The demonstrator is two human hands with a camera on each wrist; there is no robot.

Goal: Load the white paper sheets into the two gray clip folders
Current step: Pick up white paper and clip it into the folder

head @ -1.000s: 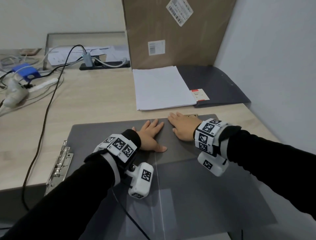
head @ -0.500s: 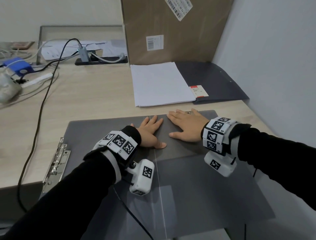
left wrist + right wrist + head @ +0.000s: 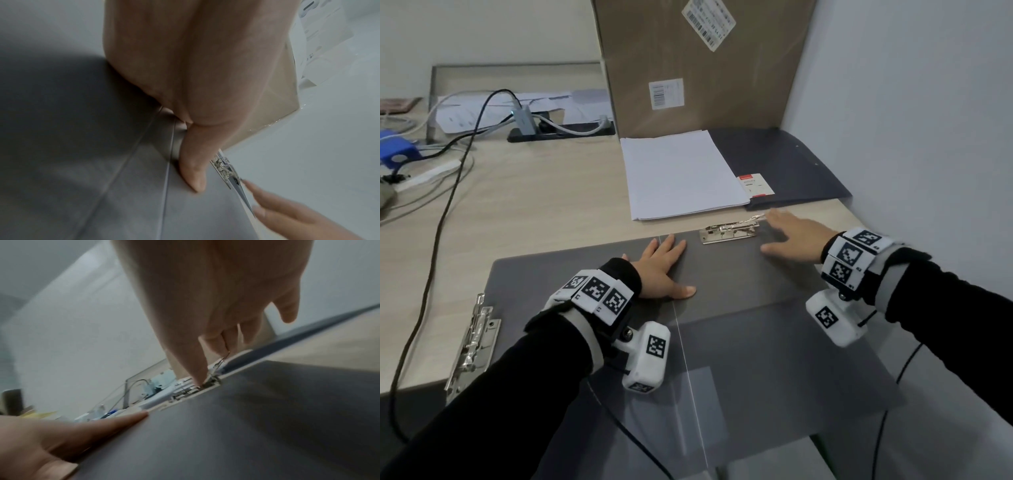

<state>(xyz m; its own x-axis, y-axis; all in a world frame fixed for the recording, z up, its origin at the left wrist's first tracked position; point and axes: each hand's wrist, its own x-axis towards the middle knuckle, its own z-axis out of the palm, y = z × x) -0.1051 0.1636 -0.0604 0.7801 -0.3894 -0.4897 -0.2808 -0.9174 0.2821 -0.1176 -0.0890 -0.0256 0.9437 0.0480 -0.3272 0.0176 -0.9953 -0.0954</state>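
Observation:
A gray clip folder (image 3: 739,308) lies spread open on the desk in front of me. My left hand (image 3: 664,270) presses flat on it near its fold line, thumb (image 3: 193,175) stretched out. A metal clip (image 3: 729,231) sits at the folder's far edge. My right hand (image 3: 787,236) rests on the folder just right of that clip with straight fingers, its fingertips (image 3: 197,376) at the clip's raised wire lever. Behind lies a stack of white paper sheets (image 3: 681,178), overlapping a second, darker gray folder (image 3: 791,171).
A second metal clip (image 3: 472,339) sits at the open folder's left edge. A tall cardboard box (image 3: 698,68) stands behind the paper. Cables (image 3: 448,205), a blue device (image 3: 397,154) and a power strip crowd the desk's left. A wall (image 3: 928,137) closes the right side.
My right hand has slid right off the far-edge clip, which now shows. The left hand has stayed flat on the folder.

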